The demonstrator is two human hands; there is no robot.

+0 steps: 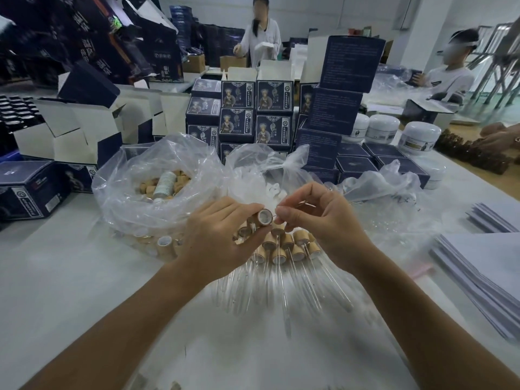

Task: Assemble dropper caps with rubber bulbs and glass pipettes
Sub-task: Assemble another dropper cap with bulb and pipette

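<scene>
at the far left dark printed boxes sit on the white table. next to them a clear plastic bag holds loose wooden caps. the left hand grasps one wooden cap between thumb and curled fingers, its open white-lined mouth turned toward the right hand; a few more caps are tucked in the same palm. just beside that mouth, the right hand pinches a thin glass tube between thumb and forefinger, the tube's near end right at the cap's rim. below both hands lies a pile of finished droppers, tubes pointing toward the person. at the right edge lie stacks of white paper sheets.
</scene>
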